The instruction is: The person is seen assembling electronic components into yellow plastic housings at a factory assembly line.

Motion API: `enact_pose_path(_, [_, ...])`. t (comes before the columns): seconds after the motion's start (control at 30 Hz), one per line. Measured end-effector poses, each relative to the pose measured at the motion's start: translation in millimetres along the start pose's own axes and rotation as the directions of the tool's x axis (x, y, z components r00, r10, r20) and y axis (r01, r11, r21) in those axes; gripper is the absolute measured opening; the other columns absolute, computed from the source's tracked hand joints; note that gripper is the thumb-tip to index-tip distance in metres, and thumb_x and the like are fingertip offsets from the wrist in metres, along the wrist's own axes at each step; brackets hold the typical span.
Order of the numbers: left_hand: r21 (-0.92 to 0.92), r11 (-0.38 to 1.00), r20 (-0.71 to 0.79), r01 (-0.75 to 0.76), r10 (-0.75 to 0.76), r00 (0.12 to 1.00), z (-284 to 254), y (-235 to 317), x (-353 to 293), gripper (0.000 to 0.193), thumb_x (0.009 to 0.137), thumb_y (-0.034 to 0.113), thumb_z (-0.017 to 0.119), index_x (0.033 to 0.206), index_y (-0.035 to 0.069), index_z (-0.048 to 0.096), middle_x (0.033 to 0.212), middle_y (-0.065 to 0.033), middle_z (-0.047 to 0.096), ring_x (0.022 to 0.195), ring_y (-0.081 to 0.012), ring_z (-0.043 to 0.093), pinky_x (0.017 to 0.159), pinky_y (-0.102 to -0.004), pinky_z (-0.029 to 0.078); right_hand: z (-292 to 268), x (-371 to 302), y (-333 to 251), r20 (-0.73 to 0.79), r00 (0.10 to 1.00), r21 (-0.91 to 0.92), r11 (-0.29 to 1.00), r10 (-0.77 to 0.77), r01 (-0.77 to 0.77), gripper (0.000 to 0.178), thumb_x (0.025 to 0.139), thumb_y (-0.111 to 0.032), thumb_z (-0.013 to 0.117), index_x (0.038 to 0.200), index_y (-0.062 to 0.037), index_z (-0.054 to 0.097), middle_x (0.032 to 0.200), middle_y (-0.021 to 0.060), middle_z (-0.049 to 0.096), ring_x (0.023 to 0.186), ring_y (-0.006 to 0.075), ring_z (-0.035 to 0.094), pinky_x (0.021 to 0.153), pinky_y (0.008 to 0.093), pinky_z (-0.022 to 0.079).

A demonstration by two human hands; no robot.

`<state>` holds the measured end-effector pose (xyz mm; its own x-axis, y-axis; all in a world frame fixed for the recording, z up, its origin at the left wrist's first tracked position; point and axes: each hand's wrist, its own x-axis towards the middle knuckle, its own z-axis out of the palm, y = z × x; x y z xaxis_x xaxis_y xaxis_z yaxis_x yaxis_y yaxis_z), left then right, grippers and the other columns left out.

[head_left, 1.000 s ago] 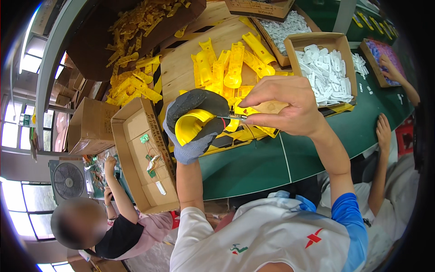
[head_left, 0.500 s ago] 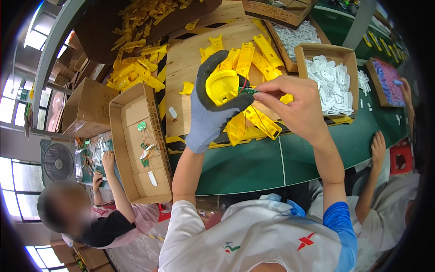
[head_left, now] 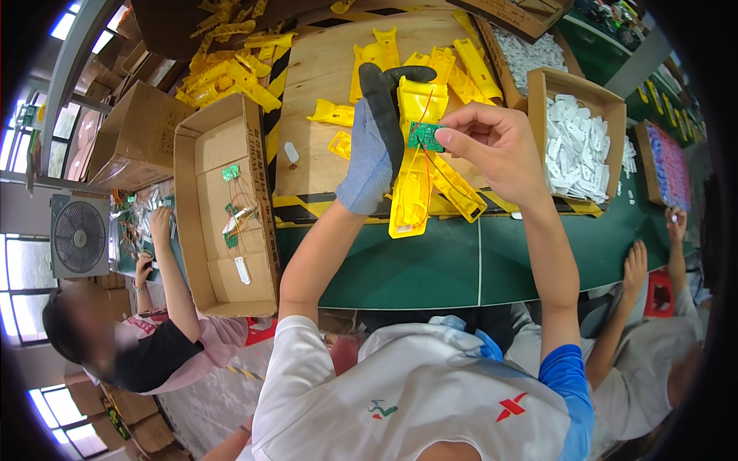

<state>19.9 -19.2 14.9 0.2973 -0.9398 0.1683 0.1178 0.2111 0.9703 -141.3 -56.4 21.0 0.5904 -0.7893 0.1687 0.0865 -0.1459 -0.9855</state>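
Note:
My left hand (head_left: 373,134), in a grey glove with dark-coated fingers, grips a long yellow plastic housing (head_left: 411,201) along its left edge. The housing's hollow inside faces up. Bare thumb and fingers of my right hand (head_left: 496,150) pinch the right edge of a small green circuit board (head_left: 423,135), which lies over the middle of the housing. Thin red and dark wires run from the board along the housing. Whether the board touches the plastic, I cannot tell. More yellow housings (head_left: 461,188) lie on the wooden board (head_left: 307,77) around my hands.
A cardboard tray (head_left: 215,284) with wired circuit boards stands left. On the right, a carton (head_left: 616,123) holds white plastic pieces. Yellow parts (head_left: 231,77) are heaped at the far left. A co-worker's arm (head_left: 178,269) is at left; another person's hand (head_left: 635,263) rests at right.
The yellow housing has turned from its rounded end facing me to its hollow side showing lengthwise. The circuit board now shows its flat face. My right hand still pinches it.

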Motion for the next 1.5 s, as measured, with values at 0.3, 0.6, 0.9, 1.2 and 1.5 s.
enact_pose_path(0.3, [0.125, 0.991, 0.063, -0.038, 0.03, 0.998, -8.1, -5.4, 6.5, 0.067, 0.104, 0.053, 0.022, 0.11, 0.002, 0.065, 0.101, -0.0088, 0.066, 0.089, -0.0166, 0.06, 0.083, -0.0284, 0.047, 1.4, 3.2, 8.1, -0.033, 0.996, -0.062, 0.994, -0.086, 0.084, 0.017, 0.086, -0.013, 0.074, 0.092, 0.0023, 0.071, 0.082, 0.0025, 0.07, 0.073, 0.0047, 0.062, 0.069, 0.0196, 0.05])
enact_pose_path(0.6, [-0.253, 0.959, -0.026, 0.124, -0.135, 0.99, -6.2, -8.8, 4.2, 0.032, 0.097, 0.024, 0.06, 0.117, 0.0, 0.057, 0.1, -0.0062, 0.064, 0.092, -0.0115, 0.058, 0.082, -0.0242, 0.045, 4.3, -2.3, 5.1, -0.165, 0.966, -0.213, 0.964, -0.197, 0.16, 0.014, 0.086, -0.011, 0.072, 0.088, 0.0011, 0.068, 0.08, 0.0028, 0.068, 0.072, 0.0068, 0.061, 0.069, 0.0214, 0.049])
enact_pose_path(0.9, [-0.131, 0.984, 0.182, 0.119, -0.094, 0.979, 8.7, 2.9, -10.3, 0.05, 0.088, 0.0, 0.064, 0.135, -0.004, 0.045, 0.121, -0.0124, 0.061, 0.111, -0.0161, 0.058, 0.096, -0.0267, 0.045, -15.8, -9.8, -6.0, -0.267, 0.944, -0.285, 0.951, -0.196, 0.117, 0.019, 0.085, -0.014, 0.073, 0.089, 0.0028, 0.066, 0.076, 0.0036, 0.068, 0.066, 0.0073, 0.061, 0.063, 0.0239, 0.05])
enact_pose_path(1.2, [-0.167, 0.982, 0.214, 0.086, -0.049, 0.976, 8.2, 11.7, -14.2, 0.05, 0.095, 0.004, 0.053, 0.141, 0.0, 0.035, 0.123, -0.0191, 0.06, 0.101, -0.0288, 0.067, 0.087, -0.0385, 0.057, -63.7, -93.3, -18.7, -0.387, 0.921, -0.31, 0.947, -0.042, -0.087, 0.018, 0.087, -0.014, 0.07, 0.089, 0.0033, 0.065, 0.078, 0.0067, 0.067, 0.066, 0.0069, 0.059, 0.062, 0.0223, 0.047])
enact_pose_path(1.5, [-0.282, 0.949, 0.325, 0.141, -0.044, 0.945, 24.2, 12.0, -23.9, 0.055, 0.095, 0.005, 0.049, 0.147, 0.009, 0.031, 0.125, -0.0192, 0.056, 0.105, -0.029, 0.065, 0.088, -0.0403, 0.056, -79.3, -180.8, 77.3, -0.451, 0.89, -0.862, 0.289, -0.063, -0.417, 0.019, 0.08, -0.014, 0.075, 0.09, -0.0026, 0.065, 0.086, 0.0119, 0.067, 0.077, 0.0298, 0.066, 0.067, 0.0391, 0.051])
